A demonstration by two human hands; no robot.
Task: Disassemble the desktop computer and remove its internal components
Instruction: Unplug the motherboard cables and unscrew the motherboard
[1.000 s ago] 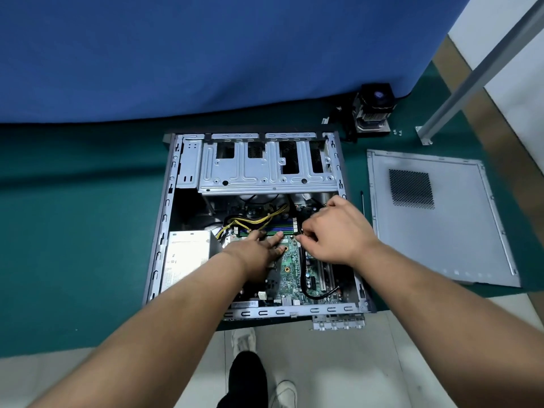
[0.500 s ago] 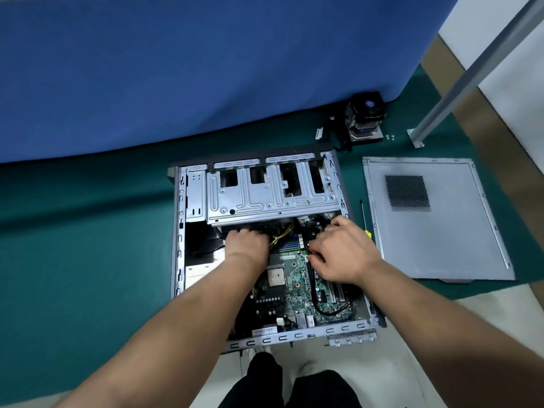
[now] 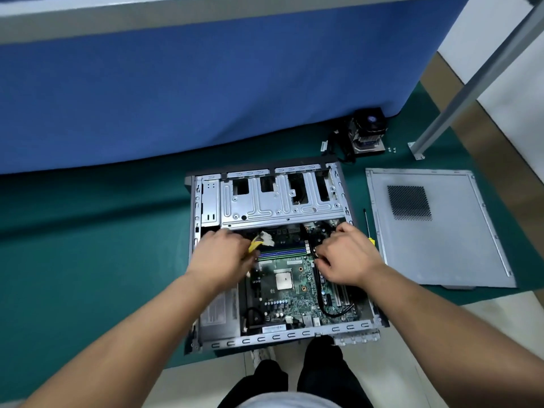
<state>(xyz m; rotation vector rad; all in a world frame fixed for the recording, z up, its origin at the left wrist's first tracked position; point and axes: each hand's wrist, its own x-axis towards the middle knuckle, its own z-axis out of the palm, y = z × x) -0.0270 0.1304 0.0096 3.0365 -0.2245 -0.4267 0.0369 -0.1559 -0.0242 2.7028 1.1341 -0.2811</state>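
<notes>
The open computer case (image 3: 206,344) lies flat on a green mat, its silver drive cage (image 3: 279,201) at the far end. The green motherboard (image 3: 294,295) with a bare CPU (image 3: 284,279) fills the middle, and the grey power supply (image 3: 219,316) sits at the near left. My left hand (image 3: 219,254) grips the yellow power cable bundle with its white connector (image 3: 263,240), lifted off the board. My right hand (image 3: 344,256) has curled fingers at a black cable (image 3: 326,310) by the board's right side; whether it pinches the cable is hidden.
The removed grey side panel (image 3: 435,231) lies right of the case, a yellow-handled screwdriver (image 3: 368,228) between them. A CPU cooler with fan (image 3: 368,131) and small screws (image 3: 392,149) sit at the back by the blue cloth (image 3: 206,92). A metal post (image 3: 459,101) stands far right.
My left hand has pulled the yellow cable's white connector free of the board and drawn it left. The right hand stays by the black cable. The view has shifted down over the case.
</notes>
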